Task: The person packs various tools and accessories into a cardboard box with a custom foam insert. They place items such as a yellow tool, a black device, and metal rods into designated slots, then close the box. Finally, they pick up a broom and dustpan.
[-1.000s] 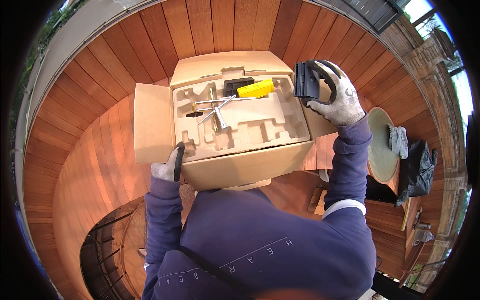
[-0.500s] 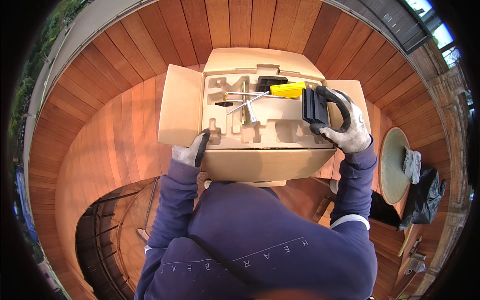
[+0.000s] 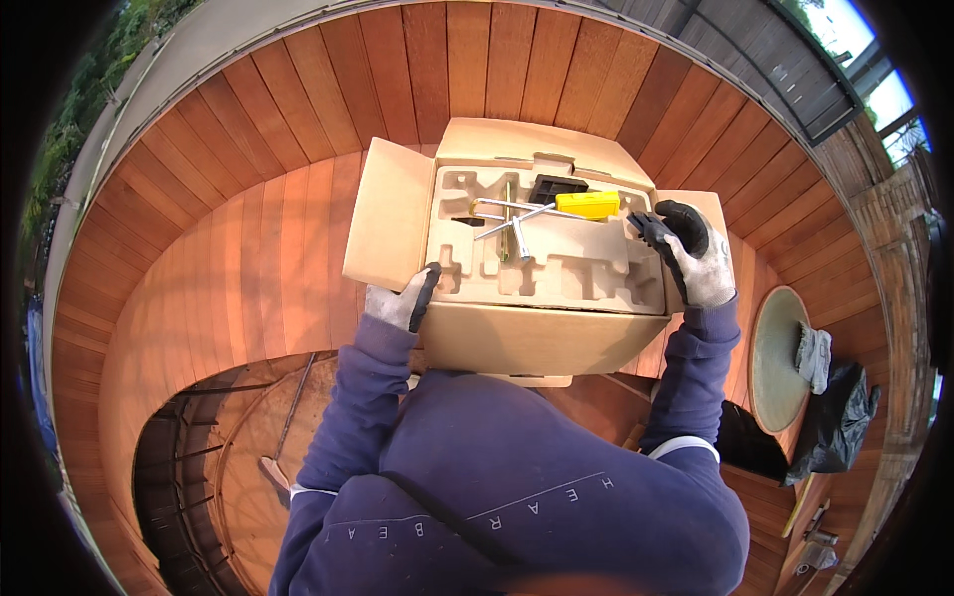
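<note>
- Right hand (image 3: 693,260): rotated at the wrist, now at the tray's (image 3: 586,245) upper right corner.
- Black block (image 3: 637,222): turned edge-on, mostly hidden by fingers.

- Cardboard box (image 3: 547,340): brown, open, centre of the frame, flaps spread out at its left, top and right.
- Moulded tray (image 3: 586,241): tan, with shaped hollows, lying inside the box.
- Black piece (image 3: 638,221): small, dark, partly hidden, right of centre, by the tray's right end.
</note>
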Motion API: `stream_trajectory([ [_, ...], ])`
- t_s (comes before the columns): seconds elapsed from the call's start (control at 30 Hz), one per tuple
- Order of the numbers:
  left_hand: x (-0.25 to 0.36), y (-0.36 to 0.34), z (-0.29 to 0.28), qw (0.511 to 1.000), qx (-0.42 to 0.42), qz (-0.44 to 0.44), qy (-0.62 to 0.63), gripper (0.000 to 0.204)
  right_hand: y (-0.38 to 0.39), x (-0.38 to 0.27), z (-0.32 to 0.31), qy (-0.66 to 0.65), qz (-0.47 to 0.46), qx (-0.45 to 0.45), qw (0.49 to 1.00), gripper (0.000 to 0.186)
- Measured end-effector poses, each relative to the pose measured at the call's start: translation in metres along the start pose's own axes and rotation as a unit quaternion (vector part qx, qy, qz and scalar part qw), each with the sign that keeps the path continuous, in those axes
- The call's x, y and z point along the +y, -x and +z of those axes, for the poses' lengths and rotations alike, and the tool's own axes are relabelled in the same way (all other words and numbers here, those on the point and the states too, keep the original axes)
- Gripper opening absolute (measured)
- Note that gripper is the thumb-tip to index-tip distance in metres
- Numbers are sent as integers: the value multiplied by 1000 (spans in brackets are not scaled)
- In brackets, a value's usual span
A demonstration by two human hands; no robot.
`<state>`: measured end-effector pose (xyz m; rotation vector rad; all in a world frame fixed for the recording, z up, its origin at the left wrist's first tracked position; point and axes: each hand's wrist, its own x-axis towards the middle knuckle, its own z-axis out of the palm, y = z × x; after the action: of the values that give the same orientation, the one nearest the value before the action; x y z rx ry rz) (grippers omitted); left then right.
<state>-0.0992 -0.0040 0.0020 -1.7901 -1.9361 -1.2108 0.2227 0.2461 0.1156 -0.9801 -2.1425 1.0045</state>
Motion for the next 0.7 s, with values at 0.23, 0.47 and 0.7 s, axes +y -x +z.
stream_trajectory([
  [0.23, 9, 8, -3, 995, 33, -90, -10, 45, 1, 5, 12, -64, -41, 7, 997, 50],
  [0.47, 113, -54, -68, 984, 52, 133, 105, 73, 29, 7, 10, -226, -41, 178, 957, 56],
  [0.7, 120, -160, 36, 873, -447, 48, -189, 65, 44, 10, 18, -238, -77, 253, 934, 63],
])
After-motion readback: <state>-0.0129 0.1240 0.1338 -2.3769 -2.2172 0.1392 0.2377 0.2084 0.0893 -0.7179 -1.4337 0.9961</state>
